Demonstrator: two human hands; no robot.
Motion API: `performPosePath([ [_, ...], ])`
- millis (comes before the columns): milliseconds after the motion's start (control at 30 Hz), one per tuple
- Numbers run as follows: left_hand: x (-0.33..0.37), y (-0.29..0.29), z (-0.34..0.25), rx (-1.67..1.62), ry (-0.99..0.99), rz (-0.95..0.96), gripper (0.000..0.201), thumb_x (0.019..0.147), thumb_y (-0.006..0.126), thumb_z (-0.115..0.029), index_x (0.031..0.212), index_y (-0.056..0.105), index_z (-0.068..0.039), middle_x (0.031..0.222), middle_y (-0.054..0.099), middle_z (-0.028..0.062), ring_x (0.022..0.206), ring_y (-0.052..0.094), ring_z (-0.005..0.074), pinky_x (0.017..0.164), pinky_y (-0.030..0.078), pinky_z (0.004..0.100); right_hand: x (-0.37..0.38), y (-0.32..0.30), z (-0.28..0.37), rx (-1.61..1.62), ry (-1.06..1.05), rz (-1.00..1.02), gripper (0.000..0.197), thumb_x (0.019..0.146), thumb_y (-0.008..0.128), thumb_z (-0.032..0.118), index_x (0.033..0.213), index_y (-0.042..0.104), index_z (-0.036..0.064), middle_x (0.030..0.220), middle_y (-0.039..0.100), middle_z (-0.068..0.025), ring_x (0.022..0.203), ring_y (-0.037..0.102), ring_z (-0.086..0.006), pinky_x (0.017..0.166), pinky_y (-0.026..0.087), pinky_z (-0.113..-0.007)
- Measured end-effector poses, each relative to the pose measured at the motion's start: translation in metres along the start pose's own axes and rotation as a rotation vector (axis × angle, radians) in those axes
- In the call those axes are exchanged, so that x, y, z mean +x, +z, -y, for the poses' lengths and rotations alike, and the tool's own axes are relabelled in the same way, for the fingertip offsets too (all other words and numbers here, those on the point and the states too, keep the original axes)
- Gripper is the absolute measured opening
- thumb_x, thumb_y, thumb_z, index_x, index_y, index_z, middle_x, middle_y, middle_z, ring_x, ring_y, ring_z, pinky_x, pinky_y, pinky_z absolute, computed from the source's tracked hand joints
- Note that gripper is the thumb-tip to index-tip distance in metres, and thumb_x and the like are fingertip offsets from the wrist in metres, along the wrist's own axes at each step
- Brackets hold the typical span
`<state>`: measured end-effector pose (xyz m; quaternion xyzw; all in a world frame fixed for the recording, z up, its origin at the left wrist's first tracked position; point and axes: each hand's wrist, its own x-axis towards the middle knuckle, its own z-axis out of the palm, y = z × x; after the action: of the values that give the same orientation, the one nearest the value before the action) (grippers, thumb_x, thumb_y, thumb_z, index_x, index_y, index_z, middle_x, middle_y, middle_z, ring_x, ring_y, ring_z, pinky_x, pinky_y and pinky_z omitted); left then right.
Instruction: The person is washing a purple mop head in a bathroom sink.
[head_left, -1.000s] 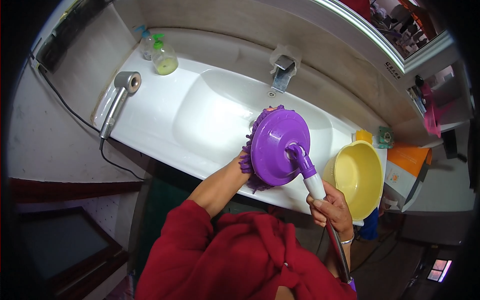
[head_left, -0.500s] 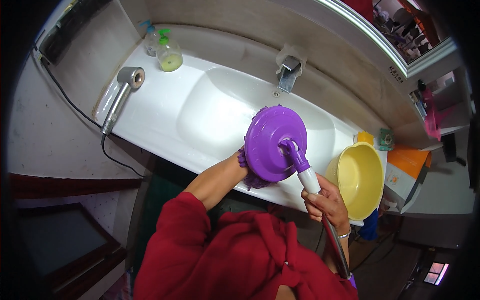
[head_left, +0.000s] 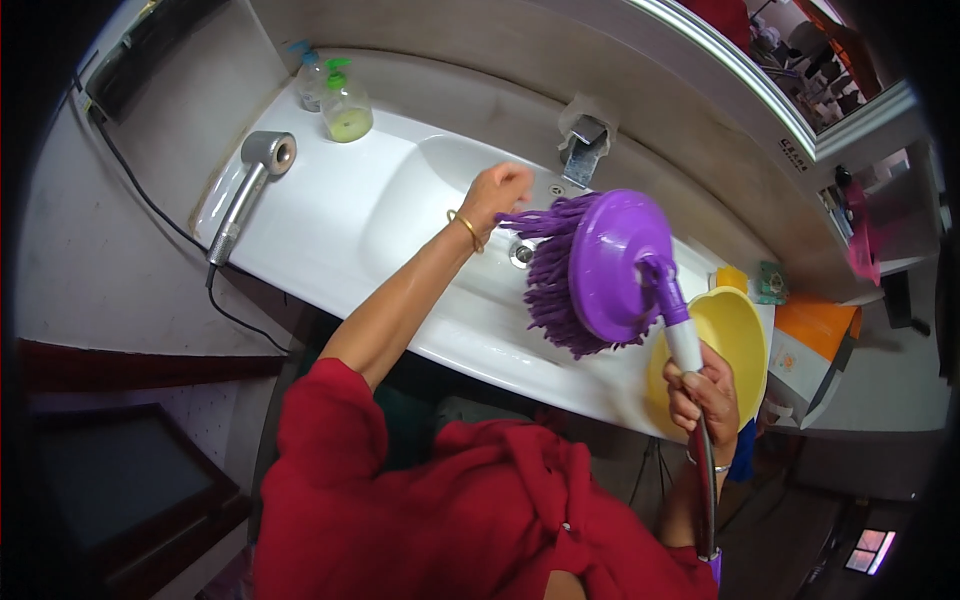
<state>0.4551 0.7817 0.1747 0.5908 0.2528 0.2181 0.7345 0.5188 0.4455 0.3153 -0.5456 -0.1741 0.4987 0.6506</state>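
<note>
A mop with a round purple plate (head_left: 622,265) and shaggy purple strands (head_left: 560,285) is held tilted over the white sink, its strands facing left. My right hand (head_left: 710,397) is closed around the mop's handle (head_left: 705,470), just below the white collar. Over the basin, my left hand (head_left: 498,195) is beside the tips of some strands that stretch out toward it. Its fingers look curled but are smeared by motion, and whether they touch the strands cannot be made out. A gold bangle circles that wrist.
The long sink (head_left: 400,215) has a drain (head_left: 521,254) and a faucet (head_left: 580,150) at its back wall. A yellow basin (head_left: 740,335) stands on the right end. At left lie a grey hair dryer (head_left: 250,195) and two pump bottles (head_left: 348,110). A mirror edges the upper right.
The mop head has moved right and turned so its strands show. My left hand has come out from behind it and up over the basin. The right hand moved right with the handle.
</note>
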Motion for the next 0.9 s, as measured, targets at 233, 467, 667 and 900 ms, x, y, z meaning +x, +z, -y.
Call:
performPosePath([
  [233,0.033,0.031,-0.060,-0.565,-0.186,0.247,0.042,0.094,0.046,-0.029,0.107,0.048,0.011,0.103,0.056,0.0218,0.091,0.058,0.0240,0.074,0.052,0.0310,-0.003,-0.007,0.015,-0.039,-0.095,-0.080,0.046,0.082,0.053,0.008,0.123,0.036,-0.0069,0.075,0.044,-0.0068,0.041,0.034,-0.0010,0.033,0.031,-0.015],
  [467,0.059,0.047,-0.077,-0.720,-0.178,0.237,0.044,0.092,0.046,-0.029,0.107,0.045,0.012,0.109,0.052,0.0264,0.096,0.056,0.0288,0.081,0.050,0.0366,-0.005,-0.006,0.014,-0.008,-0.131,-0.124,0.048,0.083,0.053,0.007,0.124,0.035,-0.0076,0.077,0.045,-0.0082,0.042,0.036,-0.0012,0.034,0.032,-0.015],
  [667,0.075,0.035,0.059,-0.688,-0.368,-0.062,0.024,0.090,0.045,-0.027,0.085,0.054,-0.006,0.070,0.050,0.0037,0.049,0.041,0.0103,0.041,0.031,0.0226,-0.002,-0.009,0.010,0.048,-0.158,-0.122,0.047,0.083,0.053,0.007,0.124,0.035,-0.0078,0.078,0.045,-0.0083,0.041,0.035,-0.0007,0.033,0.032,-0.014],
  [900,0.078,0.057,0.064,-0.800,-0.374,0.206,0.020,0.093,0.039,-0.018,0.080,0.051,-0.009,0.065,0.047,0.0032,0.046,0.036,0.0094,0.037,0.024,0.0216,0.001,-0.006,0.013,0.026,-0.127,-0.118,0.047,0.083,0.052,0.006,0.124,0.035,-0.0072,0.078,0.045,-0.0082,0.043,0.035,-0.0013,0.035,0.033,-0.014],
])
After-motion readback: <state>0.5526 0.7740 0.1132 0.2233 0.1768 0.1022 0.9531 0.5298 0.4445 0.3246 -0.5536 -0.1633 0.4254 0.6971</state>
